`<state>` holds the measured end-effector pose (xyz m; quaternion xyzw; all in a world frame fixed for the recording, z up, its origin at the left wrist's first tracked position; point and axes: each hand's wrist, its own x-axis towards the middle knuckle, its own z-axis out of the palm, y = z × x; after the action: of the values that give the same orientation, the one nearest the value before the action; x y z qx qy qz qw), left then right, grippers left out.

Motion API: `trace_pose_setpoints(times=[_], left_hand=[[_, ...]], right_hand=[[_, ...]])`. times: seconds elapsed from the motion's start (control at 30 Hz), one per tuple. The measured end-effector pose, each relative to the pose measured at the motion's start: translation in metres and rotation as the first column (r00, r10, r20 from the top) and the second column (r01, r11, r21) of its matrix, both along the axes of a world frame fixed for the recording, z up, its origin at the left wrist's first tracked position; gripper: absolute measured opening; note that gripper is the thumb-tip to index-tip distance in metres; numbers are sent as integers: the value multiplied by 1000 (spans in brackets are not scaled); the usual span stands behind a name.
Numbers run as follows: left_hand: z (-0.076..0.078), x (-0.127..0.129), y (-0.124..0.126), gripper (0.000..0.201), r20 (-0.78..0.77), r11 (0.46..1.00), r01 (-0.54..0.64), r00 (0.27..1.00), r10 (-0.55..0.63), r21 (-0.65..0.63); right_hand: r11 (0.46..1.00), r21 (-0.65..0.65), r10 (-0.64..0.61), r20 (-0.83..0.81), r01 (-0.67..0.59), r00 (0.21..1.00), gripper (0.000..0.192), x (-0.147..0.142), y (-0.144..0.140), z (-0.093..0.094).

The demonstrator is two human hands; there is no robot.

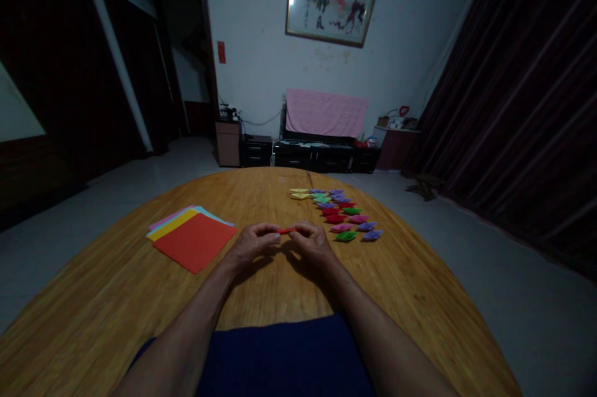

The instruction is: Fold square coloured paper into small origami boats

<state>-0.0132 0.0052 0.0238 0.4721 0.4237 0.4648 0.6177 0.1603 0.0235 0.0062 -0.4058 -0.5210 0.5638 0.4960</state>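
Red paper, folded down to a narrow strip [285, 231], sits pinched between both hands just above the wooden table [116, 297], near the middle of its width. The left hand [252, 242] closes its fingertips on one end and the right hand [311, 240] closes on the other, so each hand is narrow and holding the strip rather than spread flat. Held at both ends like this, the paper stays taut and level, which suits pressing a crease; that is a judgement from the grip, as the fold itself is too small to make out.

Both forearms run up from the near edge and angle inward, wrists low, knuckles raised and turned toward each other, with the heels of the hands close to or resting on the wood.

A stack of flat coloured sheets [193, 238], red on top, lies just to the left of the left hand, within easy reach. Beyond the right hand, a cluster of small folded paper shapes [338, 213] in purple, green, pink, red and yellow is laid out in loose rows, apart from the flat sheets.
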Motion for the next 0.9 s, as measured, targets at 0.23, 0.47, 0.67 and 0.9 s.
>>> trace_pose_setpoints(times=[0.23, 0.47, 0.67, 0.9], left_hand=[[-4, 3, 7, 22, -242, 929, -59, 958, 155, 365], [-6, 1, 10, 16, -326, 844, -63, 905, 273, 533], [1, 1, 10, 16, -361, 789, -20, 882, 304, 614], [-1, -1, 10, 15, -309, 842, -44, 919, 246, 538]], right_hand=[[999, -2, 32, -39, -32, 999, 24, 1, 2, -4], [998, -48, 38, -79, -42, 996, 24, -2, -6, 2], [996, -79, 30, -118, -40, 992, 25, -7, -13, 6], [995, -58, 73, -75, -78, 994, 26, -8, -12, 6]])
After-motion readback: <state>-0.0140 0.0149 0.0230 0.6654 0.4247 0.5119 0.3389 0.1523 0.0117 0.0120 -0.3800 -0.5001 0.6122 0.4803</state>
